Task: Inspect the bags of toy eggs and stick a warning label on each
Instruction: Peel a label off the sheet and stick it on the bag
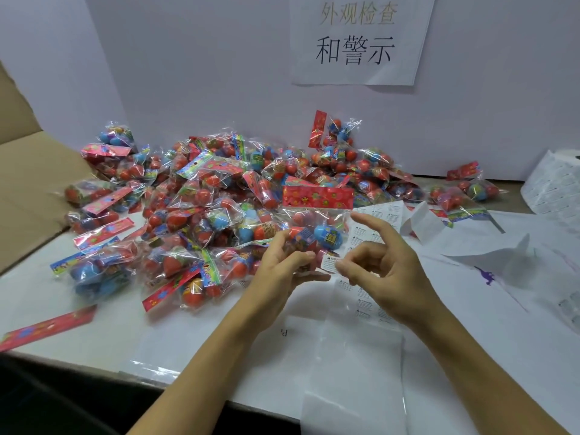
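Two bare forearms reached in from the bottom edge of the view, with no sleeve showing on either as far up as the frame allowed. The left hand (284,268) and the right hand (387,271) wore no gloves, rings, watch or bands. The fingernails that showed were short and unpainted.

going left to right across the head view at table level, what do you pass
Brown cardboard box flap → loose red header card strip → pile of clear bags of red and blue toy eggs → left hand gripping one bag → right hand pinching a white warning label → white label roll
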Motion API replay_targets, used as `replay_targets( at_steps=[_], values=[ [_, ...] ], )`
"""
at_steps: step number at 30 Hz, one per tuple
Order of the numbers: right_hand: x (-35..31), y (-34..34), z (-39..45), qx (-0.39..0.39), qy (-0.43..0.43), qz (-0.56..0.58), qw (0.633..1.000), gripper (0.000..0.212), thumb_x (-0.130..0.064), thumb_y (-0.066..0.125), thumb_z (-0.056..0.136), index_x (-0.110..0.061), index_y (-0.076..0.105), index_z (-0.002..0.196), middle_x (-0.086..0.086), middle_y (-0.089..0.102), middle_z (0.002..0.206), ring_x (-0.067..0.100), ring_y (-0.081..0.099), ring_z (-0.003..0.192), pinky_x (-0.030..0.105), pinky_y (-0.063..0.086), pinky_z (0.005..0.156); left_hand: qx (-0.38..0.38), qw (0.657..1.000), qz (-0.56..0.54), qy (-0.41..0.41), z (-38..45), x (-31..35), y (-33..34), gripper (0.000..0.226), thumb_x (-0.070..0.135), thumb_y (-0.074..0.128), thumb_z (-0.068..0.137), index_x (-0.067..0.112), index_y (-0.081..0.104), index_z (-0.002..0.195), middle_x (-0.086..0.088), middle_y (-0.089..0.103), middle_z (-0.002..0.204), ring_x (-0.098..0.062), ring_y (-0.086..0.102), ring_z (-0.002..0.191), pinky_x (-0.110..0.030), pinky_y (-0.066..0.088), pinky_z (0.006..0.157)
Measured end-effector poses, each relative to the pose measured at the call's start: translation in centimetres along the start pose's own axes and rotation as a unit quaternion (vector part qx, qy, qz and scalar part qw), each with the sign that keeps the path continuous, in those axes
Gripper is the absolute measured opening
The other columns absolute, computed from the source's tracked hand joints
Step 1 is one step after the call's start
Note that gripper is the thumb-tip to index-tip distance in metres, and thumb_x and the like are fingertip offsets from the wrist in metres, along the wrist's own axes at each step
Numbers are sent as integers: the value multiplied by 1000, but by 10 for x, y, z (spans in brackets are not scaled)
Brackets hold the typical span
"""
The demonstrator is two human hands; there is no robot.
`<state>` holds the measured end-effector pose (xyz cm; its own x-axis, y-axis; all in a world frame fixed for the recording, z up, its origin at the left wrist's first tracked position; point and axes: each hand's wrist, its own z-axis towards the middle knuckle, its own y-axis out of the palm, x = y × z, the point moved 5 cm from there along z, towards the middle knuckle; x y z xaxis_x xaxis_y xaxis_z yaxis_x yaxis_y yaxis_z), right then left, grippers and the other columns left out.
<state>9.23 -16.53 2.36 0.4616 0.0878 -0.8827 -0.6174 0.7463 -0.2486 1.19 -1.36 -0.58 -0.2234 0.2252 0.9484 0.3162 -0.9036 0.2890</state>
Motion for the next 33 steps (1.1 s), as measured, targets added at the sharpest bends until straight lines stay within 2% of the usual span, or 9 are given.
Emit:
replay_targets(
  at_steps=[5, 9, 13, 18, 21, 24, 28, 31, 33],
  values=[
    [0, -1, 1, 1, -12, -21, 1000, 67, -11, 78, 86, -46, 43, 130, -1, 72, 78, 19, 69, 71, 27, 58, 73, -19, 1000, 25, -5, -2, -1, 2, 40, 10, 58, 89, 11, 53, 129, -15, 73, 112, -28, 72, 96, -34, 60, 79],
    [-1, -1, 1, -15, -20, -41, 999, 69, -11, 78, 86, -45, 42, 133, 2, 70, 78, 24, 67, 72, 38, 59, 74, -25, 998, 59, 12, -4, -1, 3, 48, 13, 72, 86, 17, 53, 130, -11, 74, 116, -32, 73, 103, -36, 60, 82],
    [0, -2, 2, -21, -22, -53, 998, 69, -11, 78, 86, -43, 41, 134, 2, 69, 78, 25, 68, 73, 44, 58, 75, -15, 996, 91, 19, -6, -1, 3, 56, 16, 81, 81, 18, 53, 129, -7, 76, 113, -31, 75, 96, -36, 61, 82],
    [6, -1, 2, 22, -15, -73, 997, 62, -17, 77, 88, -47, 41, 128, -5, 68, 79, 14, 66, 75, 27, 56, 70, -4, 996, 80, 28, -5, 0, 3, 60, 14, 83, 78, 18, 54, 130, -10, 76, 111, -33, 75, 95, -39, 61, 87],
    [13, -5, 1, 139, 17, -53, 989, 30, -18, 59, 101, -35, 48, 123, -11, 61, 88, -1, 59, 86, 22, 47, 75, 39, 998, 25, 34, -1, 1, -2, 59, 9, 82, 75, 19, 55, 127, -13, 76, 112, -34, 74, 99, -39, 60, 88],
    [12, 3, -1, 152, 15, -76, 985, 2, -32, 57, 101, -33, 56, 101, -11, 65, 84, 3, 62, 82, 16, 46, 72, 45, 998, 3, 41, -1, 2, -1, 52, 12, 81, 79, 23, 57, 124, -16, 73, 118, -34, 73, 104, -35, 60, 84],
    [5, 18, -4, 131, 10, -84, 988, 28, -55, 66, 85, -27, 62, 85, -16, 68, 82, 5, 64, 77, 12, 47, 65, 36, 998, 20, 46, -2, 3, 1, 45, 18, 77, 89, 18, 54, 128, -14, 74, 120, -34, 73, 105, -37, 60, 84],
    [7, 19, -3, 133, 5, -74, 988, 14, -33, 69, 93, -29, 64, 81, -17, 68, 76, 6, 65, 74, 11, 46, 64, 40, 998, 25, 48, -1, 1, 0, 41, 14, 74, 91, 17, 55, 127, -13, 74, 118, -33, 74, 104, -36, 61, 82],
    [11, 17, -4, 141, 22, -46, 989, 21, -22, 61, 100, -27, 64, 80, -14, 68, 74, 7, 65, 72, 13, 46, 61, 47, 997, 24, 49, -1, 0, 0, 39, 14, 74, 91, 20, 56, 124, -12, 74, 116, -32, 73, 104, -35, 61, 82]
  ],
)
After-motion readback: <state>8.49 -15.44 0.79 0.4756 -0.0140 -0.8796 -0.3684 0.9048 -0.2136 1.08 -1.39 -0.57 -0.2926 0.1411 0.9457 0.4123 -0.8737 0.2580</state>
